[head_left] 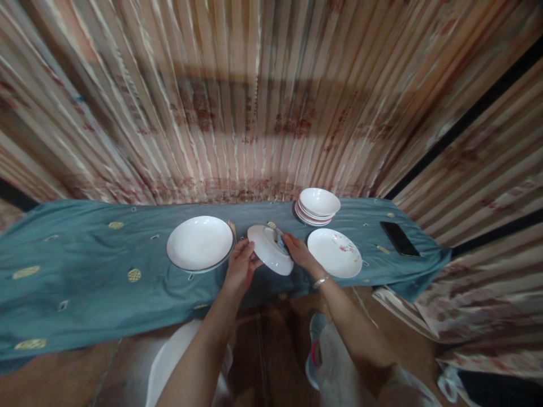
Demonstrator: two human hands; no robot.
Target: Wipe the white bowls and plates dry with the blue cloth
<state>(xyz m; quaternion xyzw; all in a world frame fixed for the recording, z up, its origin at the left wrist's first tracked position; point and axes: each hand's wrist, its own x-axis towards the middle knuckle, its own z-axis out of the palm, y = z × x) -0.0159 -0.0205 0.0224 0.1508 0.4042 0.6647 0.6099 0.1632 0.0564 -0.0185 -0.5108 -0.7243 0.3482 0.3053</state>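
Note:
A white plate [268, 255] is held up over the near middle of the table, tilted so its underside with the foot ring faces me. My left hand [242, 263] is closed on its left rim. At its right side, my right hand [298, 252] is closed on a small bluish-white cloth [280, 239] pressed against the plate's underside. To the left rests a large white dish [200, 243] with a dark rim. Just right of my right hand lies a flower-patterned white plate [331, 252].
Behind the flowered plate stands a stack of white bowls [318, 203]. A dark phone [399, 238] lies near the right end of the green tablecloth [97, 271]. Pleated curtains [254, 113] hang behind the table, and dark frame bars [458, 127] cross at the right.

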